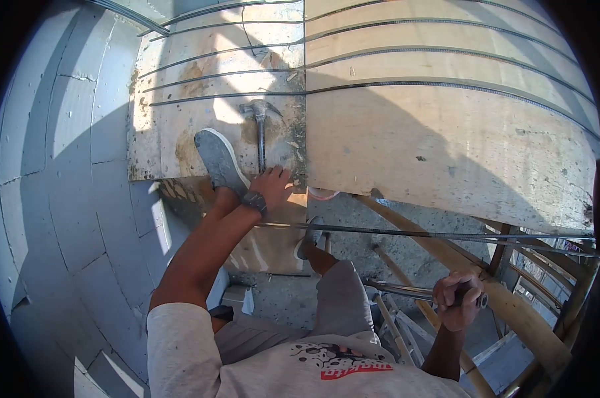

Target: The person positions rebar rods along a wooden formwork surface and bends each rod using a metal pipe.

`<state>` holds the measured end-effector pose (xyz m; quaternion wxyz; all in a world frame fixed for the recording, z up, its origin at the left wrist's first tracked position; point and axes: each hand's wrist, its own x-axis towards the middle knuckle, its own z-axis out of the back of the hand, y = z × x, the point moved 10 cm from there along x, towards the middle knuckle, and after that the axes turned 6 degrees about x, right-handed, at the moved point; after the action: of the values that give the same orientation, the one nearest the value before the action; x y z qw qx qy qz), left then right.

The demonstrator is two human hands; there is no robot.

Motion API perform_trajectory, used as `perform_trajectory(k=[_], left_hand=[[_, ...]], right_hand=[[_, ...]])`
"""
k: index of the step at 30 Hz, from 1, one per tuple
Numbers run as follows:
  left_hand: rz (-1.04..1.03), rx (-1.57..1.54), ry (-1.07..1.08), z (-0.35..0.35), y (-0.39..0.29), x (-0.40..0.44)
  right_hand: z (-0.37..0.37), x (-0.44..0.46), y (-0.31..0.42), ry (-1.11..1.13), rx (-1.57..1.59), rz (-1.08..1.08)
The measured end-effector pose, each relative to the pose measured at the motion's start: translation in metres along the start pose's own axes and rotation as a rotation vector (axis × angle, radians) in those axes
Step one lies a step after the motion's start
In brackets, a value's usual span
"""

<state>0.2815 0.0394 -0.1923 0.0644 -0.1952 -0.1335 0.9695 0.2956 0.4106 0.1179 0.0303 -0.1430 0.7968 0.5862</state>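
well, at far left a pale block wall (74, 152) runs beside a stained plywood panel (164, 132), where a shoe (219, 159) is planted and, just right of it, a hammer (261, 136) lies with its head away from the person. the left hand (273, 184) rests at the panel's near edge by the handle's end, though i cannot tell whether it grips it. farther right, the right hand (458, 300) is closed around a long metal tool (402, 290), near a thick bamboo pole (439, 253).

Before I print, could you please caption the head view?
Left hand by hammer on plywood, right hand gripping a metal tool.
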Motion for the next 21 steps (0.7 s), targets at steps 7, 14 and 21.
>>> perform_trajectory(k=[7, 14, 21], left_hand=[[0.713, -0.090, -0.350, -0.006, 0.103, 0.009], [0.773, -0.919, -0.332, -0.032, 0.069, -0.026], [0.808, -1.538, -0.169, -0.009, -0.140, -0.164]], right_hand=[[0.023, -0.031, -0.048, -0.013, -0.625, -0.136], [0.046, -0.063, -0.096, 0.020, -0.650, -0.290], [0.074, -0.063, -0.122, -0.026, -0.619, -0.252]])
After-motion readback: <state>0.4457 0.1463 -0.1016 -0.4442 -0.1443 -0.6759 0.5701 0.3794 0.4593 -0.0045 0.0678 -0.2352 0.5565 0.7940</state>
